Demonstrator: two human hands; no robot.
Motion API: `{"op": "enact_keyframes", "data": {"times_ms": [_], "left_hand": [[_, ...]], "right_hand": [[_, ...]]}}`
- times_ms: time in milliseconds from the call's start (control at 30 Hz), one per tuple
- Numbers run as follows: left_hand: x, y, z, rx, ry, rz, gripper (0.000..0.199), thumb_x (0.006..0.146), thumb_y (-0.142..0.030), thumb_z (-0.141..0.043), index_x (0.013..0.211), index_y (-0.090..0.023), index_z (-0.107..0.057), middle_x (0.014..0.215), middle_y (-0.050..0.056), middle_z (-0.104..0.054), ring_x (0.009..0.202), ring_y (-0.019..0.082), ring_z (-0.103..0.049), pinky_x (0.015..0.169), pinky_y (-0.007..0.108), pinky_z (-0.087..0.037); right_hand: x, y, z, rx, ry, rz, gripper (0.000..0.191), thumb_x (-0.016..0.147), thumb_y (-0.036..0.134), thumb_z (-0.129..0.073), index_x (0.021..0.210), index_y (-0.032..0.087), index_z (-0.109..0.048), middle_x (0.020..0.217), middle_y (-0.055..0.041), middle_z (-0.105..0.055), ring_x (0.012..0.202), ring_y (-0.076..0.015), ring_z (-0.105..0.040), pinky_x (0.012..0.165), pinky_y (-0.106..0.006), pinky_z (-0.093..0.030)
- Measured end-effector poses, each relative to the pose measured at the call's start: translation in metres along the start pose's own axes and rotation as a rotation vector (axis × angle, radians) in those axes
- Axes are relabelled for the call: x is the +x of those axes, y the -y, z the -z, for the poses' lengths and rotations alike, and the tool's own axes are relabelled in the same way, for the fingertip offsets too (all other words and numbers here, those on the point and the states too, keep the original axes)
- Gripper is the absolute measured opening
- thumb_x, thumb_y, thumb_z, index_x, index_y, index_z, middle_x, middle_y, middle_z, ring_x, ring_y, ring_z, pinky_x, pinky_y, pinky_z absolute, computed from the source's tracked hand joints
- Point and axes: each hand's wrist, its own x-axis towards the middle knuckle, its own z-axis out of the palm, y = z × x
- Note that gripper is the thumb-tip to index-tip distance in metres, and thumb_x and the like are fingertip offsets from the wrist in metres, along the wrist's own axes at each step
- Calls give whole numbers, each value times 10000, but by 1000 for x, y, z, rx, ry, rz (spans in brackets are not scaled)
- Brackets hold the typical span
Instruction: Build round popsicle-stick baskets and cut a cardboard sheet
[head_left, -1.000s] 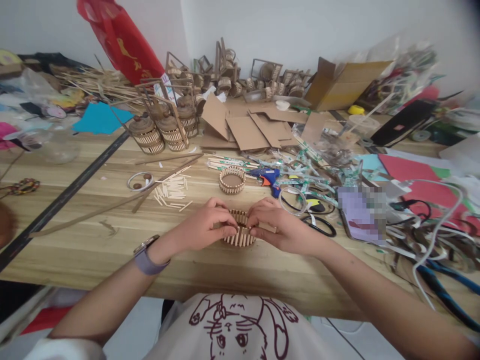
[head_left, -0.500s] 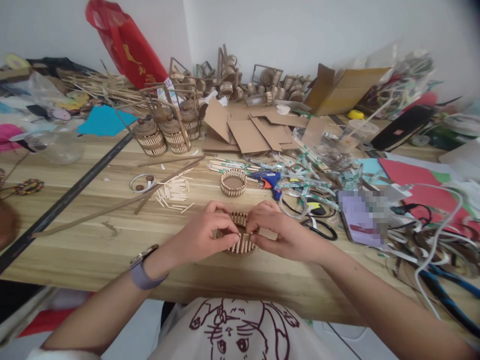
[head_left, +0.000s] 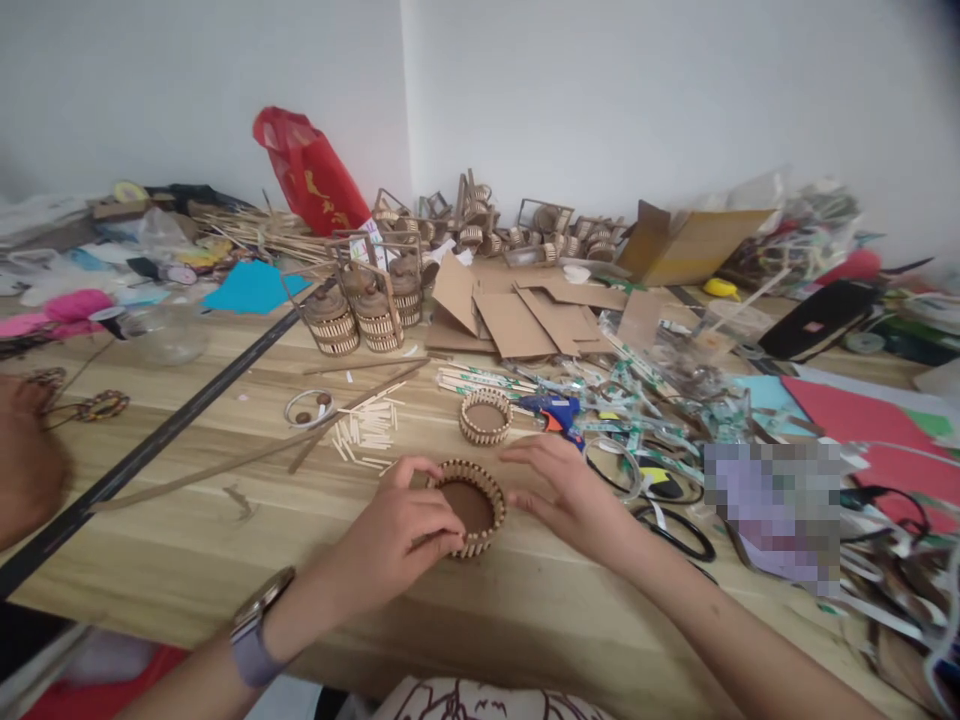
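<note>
In front of me on the table stands a small round basket (head_left: 491, 535) with a brown base and a wall of short upright sticks. My left hand (head_left: 416, 515) pinches its left side, thumb at the near rim and fingers over the far left edge. To the right of it, my right hand (head_left: 574, 490) hovers with fingers apart and nothing in them. A similar, smaller round basket (head_left: 486, 438) sits just beyond. Close to that one lies a blue glue gun (head_left: 553, 407). Short cut sticks (head_left: 367, 430) are scattered to the left.
Brown cardboard pieces (head_left: 517, 320) and finished stick baskets with handles (head_left: 379, 318) stand farther back. Wrapped sticks, black-handled scissors (head_left: 679, 535) and a phone (head_left: 772, 520) crowd the right. A dark strip (head_left: 187, 400) crosses the left; another person's hand (head_left: 30, 460) rests beyond it.
My right hand has let go of the basket's rim and moved right, fingers opening. My left hand stays on the basket, whose inside now shows. The camera view has tilted up.
</note>
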Motion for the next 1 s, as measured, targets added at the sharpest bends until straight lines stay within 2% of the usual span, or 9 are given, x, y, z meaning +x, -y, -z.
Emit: {"op": "enact_keyframes", "data": {"times_ms": [67, 167, 233, 333, 433, 567, 700, 767, 1000], "left_hand": [[-4, 9, 1, 74, -38, -17, 162, 946, -254, -596, 835, -230, -713, 792, -8, -716, 1102, 252, -451, 991, 383, -318], [-7, 23, 3, 180, -102, -27, 182, 952, -252, -584, 836, -247, -724, 823, -11, -721, 1122, 255, -429, 991, 384, -301], [-5, 32, 5, 234, -143, -18, 198, 955, -251, -577, 827, -253, -728, 842, -12, -723, 1108, 254, -427, 984, 386, -299], [1, 47, 10, 280, -193, -9, 217, 956, -233, -569, 816, -248, -733, 861, -15, -725, 1034, 242, -442, 968, 389, -305], [12, 60, 12, 298, -230, 22, 239, 969, -237, -546, 837, -232, -745, 897, -2, -730, 983, 229, -450, 927, 381, -341], [31, 71, 8, 294, -226, 60, 227, 972, -243, -546, 888, -210, -755, 943, 25, -734, 945, 216, -467, 897, 383, -387], [43, 70, -1, 261, -225, 23, 198, 963, -217, -563, 890, -191, -745, 945, 28, -737, 950, 209, -463, 890, 356, -412], [41, 66, -5, 248, -226, -17, 191, 965, -208, -558, 893, -187, -734, 930, 16, -735, 958, 204, -460, 895, 337, -413], [23, 53, -19, 389, -112, -158, 198, 994, -183, -512, 874, -179, -668, 865, -21, -722, 824, 141, -527, 915, 308, -378]], "right_hand": [[11, -16, -7, -185, 17, -91, 276, 939, 260, -580, 1202, 186, -611, 1250, -134, -637, 1164, -261, -573, 992, -431, -434], [31, -31, -22, -331, 116, -152, 333, 907, 198, -593, 1239, 183, -594, 1299, -127, -619, 1175, -255, -587, 968, -382, -459], [42, -37, -33, -358, 153, -155, 288, 895, 181, -592, 1181, 190, -624, 1202, -113, -671, 1076, -240, -642, 896, -333, -485], [50, -40, -44, -414, 185, -181, 133, 918, 171, -541, 945, 192, -670, 937, -83, -720, 870, -210, -688, 766, -275, -485], [49, -42, -41, -452, 172, -185, 161, 947, 171, -493, 898, 192, -646, 900, -74, -708, 830, -198, -686, 708, -257, -470], [45, -46, -19, -480, 124, -161, 197, 981, 190, -427, 955, 199, -621, 937, -78, -698, 839, -211, -683, 712, -283, -474], [59, -48, -2, -506, 42, -111, 204, 991, 224, -410, 951, 200, -608, 904, -76, -682, 784, -217, -676, 667, -293, -469], [75, -45, 1, -471, 58, -91, 201, 991, 215, -411, 970, 192, -610, 915, -82, -676, 809, -222, -673, 683, -295, -465], [156, -27, -23, -365, 208, 0, 152, 981, 209, -487, 982, 167, -633, 984, -88, -682, 876, -202, -660, 712, -272, -443]]}}
